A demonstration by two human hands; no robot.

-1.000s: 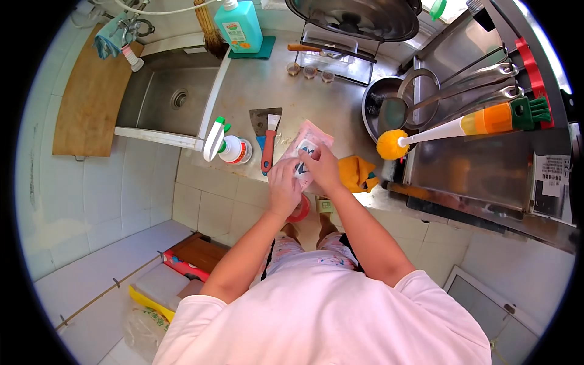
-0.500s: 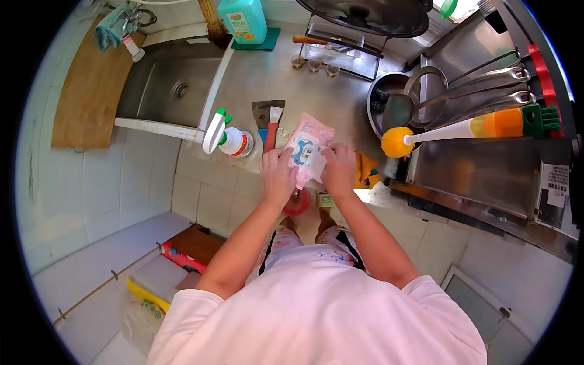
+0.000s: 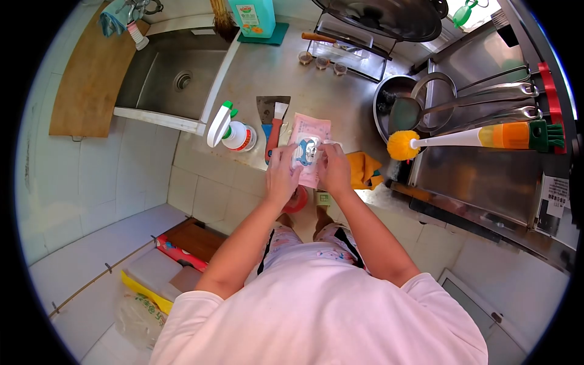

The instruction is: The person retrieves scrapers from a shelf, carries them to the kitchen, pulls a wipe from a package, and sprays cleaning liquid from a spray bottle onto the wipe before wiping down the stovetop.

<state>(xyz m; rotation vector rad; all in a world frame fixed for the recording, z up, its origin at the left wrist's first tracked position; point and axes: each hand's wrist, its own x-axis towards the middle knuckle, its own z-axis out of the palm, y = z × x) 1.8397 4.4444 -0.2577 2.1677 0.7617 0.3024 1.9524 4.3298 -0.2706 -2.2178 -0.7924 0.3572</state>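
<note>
A pink pack of wet wipes point(image 3: 311, 126), with a blue cartoon figure on its white label, lies at the counter's front edge between my hands. My left hand point(image 3: 281, 173) grips its left side, fingers curled at the edge. On the other side, my right hand point(image 3: 334, 169) has its fingertips closed at the label's right edge, where a small white bit shows; the exact pinch is partly hidden. Just left of the pack lie a scraper with a red handle point(image 3: 275, 137) and a wide-bladed scraper point(image 3: 267, 108). A white spray bottle point(image 3: 239, 135) with a green-and-white trigger stands further left.
An orange cloth point(image 3: 364, 169) lies right of my right hand. Beyond it are a pan point(image 3: 382, 118), hanging ladles and a yellow-headed brush point(image 3: 403, 145). A sink point(image 3: 161, 123) is at left. A teal bottle point(image 3: 254, 17) and three small jars point(image 3: 322, 62) stand behind.
The pack has turned more upright in view and looks flatter. My right hand has shifted slightly left, and the white flap hanging by it shows less. The whole view has shifted a little.
</note>
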